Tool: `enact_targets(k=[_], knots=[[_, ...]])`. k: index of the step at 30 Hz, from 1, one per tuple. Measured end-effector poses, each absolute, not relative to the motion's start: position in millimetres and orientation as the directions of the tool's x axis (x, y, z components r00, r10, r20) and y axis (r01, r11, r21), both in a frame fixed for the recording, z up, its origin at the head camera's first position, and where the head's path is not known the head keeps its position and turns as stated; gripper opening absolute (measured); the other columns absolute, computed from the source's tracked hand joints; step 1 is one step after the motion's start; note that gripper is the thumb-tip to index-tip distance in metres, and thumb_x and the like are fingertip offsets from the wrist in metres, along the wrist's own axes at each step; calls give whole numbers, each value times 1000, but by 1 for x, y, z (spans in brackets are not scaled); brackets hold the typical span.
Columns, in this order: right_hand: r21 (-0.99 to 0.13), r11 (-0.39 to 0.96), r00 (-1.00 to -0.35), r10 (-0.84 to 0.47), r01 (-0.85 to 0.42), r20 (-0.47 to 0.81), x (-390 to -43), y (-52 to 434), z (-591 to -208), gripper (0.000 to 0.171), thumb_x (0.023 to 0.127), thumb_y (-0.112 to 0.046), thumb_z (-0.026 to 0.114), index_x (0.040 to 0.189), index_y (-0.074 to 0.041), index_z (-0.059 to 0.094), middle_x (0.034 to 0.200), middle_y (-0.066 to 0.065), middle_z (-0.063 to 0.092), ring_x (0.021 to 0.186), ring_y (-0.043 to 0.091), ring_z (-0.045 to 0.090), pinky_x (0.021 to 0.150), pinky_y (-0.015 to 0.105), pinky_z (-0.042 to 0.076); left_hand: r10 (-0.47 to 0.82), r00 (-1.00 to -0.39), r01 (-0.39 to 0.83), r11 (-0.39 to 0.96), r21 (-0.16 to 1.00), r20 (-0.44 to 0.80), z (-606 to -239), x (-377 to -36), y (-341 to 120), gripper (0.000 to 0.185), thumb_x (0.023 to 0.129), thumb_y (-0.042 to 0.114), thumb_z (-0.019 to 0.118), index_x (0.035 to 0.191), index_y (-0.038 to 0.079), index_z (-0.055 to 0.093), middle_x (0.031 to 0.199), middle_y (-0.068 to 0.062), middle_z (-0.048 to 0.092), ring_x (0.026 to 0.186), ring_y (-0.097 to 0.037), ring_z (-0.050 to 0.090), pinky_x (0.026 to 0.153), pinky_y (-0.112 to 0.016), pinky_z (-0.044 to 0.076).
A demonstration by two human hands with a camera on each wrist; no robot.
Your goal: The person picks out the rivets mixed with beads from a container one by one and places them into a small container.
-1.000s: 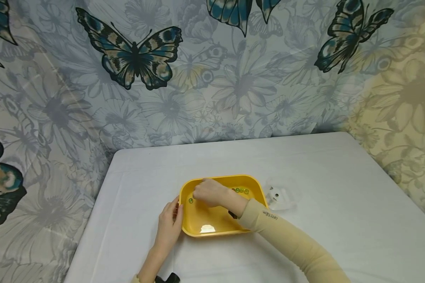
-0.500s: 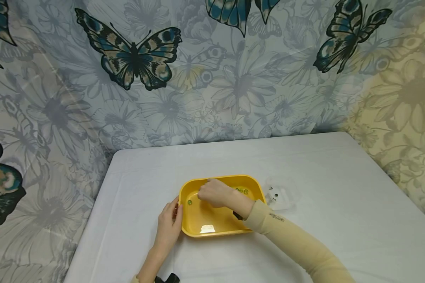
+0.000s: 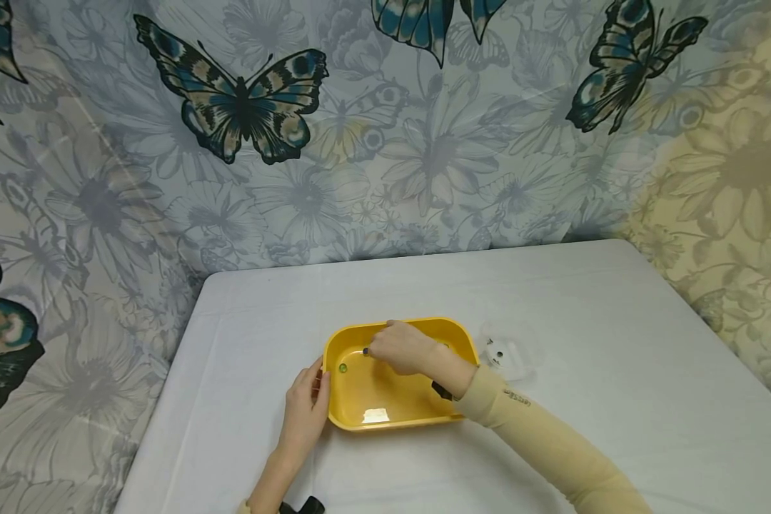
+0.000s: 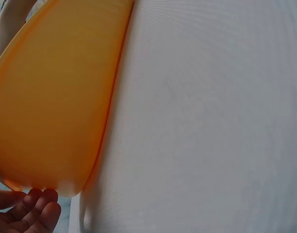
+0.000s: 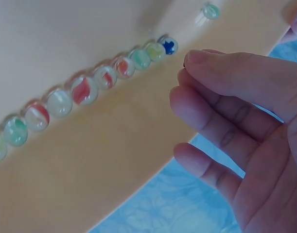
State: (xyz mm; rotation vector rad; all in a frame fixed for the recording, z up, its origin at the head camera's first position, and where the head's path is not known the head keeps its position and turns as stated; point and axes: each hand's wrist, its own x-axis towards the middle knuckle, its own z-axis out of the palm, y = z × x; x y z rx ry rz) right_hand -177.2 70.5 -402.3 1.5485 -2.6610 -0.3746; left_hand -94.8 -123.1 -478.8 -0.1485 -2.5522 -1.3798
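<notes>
A yellow tray (image 3: 398, 400) stands on the white table. At its left end, my left hand (image 3: 306, 400) rests fingertips against the outer wall; the left wrist view has those fingers (image 4: 50, 196) just under the rim. My right hand (image 3: 406, 348) hovers inside the tray near the far wall. In the right wrist view its thumb and fingers are loosely bent, thumb tip near the index, nothing visible between them. Beside those tips, a blue-patterned marble (image 5: 168, 45) ends a row of glass marbles (image 5: 84, 91) with red, green and yellow swirls. A lone green marble (image 5: 211, 11) lies apart.
To the tray's right lies a clear plastic package (image 3: 510, 360) with small dark spots. The white tabletop (image 3: 591, 321) reaches back to a butterfly-patterned cloth backdrop (image 3: 437, 157). A black device (image 3: 305, 505) shows by the left forearm.
My right hand has moved to the right along the tray's far side, bringing the blue marble into sight at its fingertips and covering more marbles on the right. My left hand stays at the tray.
</notes>
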Motion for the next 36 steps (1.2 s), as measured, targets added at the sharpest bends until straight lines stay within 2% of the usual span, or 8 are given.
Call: enact_targets(k=[2, 4, 7, 9, 17, 26, 36], knots=[[213, 483, -509, -856, -849, -86, -178, 74, -401, 18, 83, -2, 64, 74, -17, 63, 72, -5, 59, 63, 11, 51, 66, 27, 44, -25, -966, 202, 552, 809, 258, -479, -95, -123, 36, 96, 13, 49, 127, -5, 52, 90, -7, 57, 78, -14, 53, 68, -23, 50], [194, 494, -517, -851, -848, -91, -178, 77, -400, 17, 83, 0, 64, 76, -16, 65, 75, -5, 61, 68, 11, 56, 76, 31, 48, -26, -964, 204, 558, 805, 263, -479, -95, -123, 35, 96, 13, 49, 126, -5, 52, 90, -7, 57, 78, -14, 54, 68, -24, 50], [154, 512, -529, -843, -845, -98, -179, 80, -399, 20, 82, 5, 61, 77, -14, 66, 74, -4, 61, 72, 13, 59, 88, 40, 47, -32, -962, 207, 561, 802, 271, -479, -95, -124, 35, 96, 13, 50, 126, -5, 52, 90, -7, 57, 78, -14, 54, 68, -24, 51], [132, 523, -536, -838, -842, -99, -180, 83, -399, 20, 82, 6, 61, 76, -14, 65, 74, -4, 61, 72, 13, 59, 91, 43, 46, -32, -961, 210, 560, 802, 275, -479, -95, -124, 35, 96, 12, 50, 126, -5, 52, 90, -7, 58, 78, -14, 54, 68, -24, 51], [134, 531, -542, -837, -837, -71, -179, 90, -394, 22, 83, 6, 61, 77, -15, 67, 71, -4, 60, 70, 14, 60, 90, 42, 46, -25, -959, 223, 556, 801, 284, -480, -95, -124, 35, 96, 12, 50, 126, -6, 52, 90, -6, 57, 78, -14, 54, 67, -23, 50], [157, 540, -552, -832, -827, -47, -177, 96, -391, 10, 85, -7, 64, 84, -15, 70, 76, -4, 63, 75, 14, 62, 89, 40, 47, -43, -961, 205, 551, 809, 273, -479, -94, -123, 35, 95, 12, 51, 126, -4, 53, 89, -5, 57, 77, -12, 53, 67, -23, 51], [137, 555, -561, -827, -821, -14, -172, 103, -386, 8, 86, -10, 64, 84, -14, 71, 73, -3, 62, 70, 14, 61, 85, 39, 49, -42, -968, 185, 546, 817, 247, -479, -94, -122, 36, 96, 13, 51, 128, -3, 51, 93, -6, 57, 79, -13, 53, 68, -23, 51]])
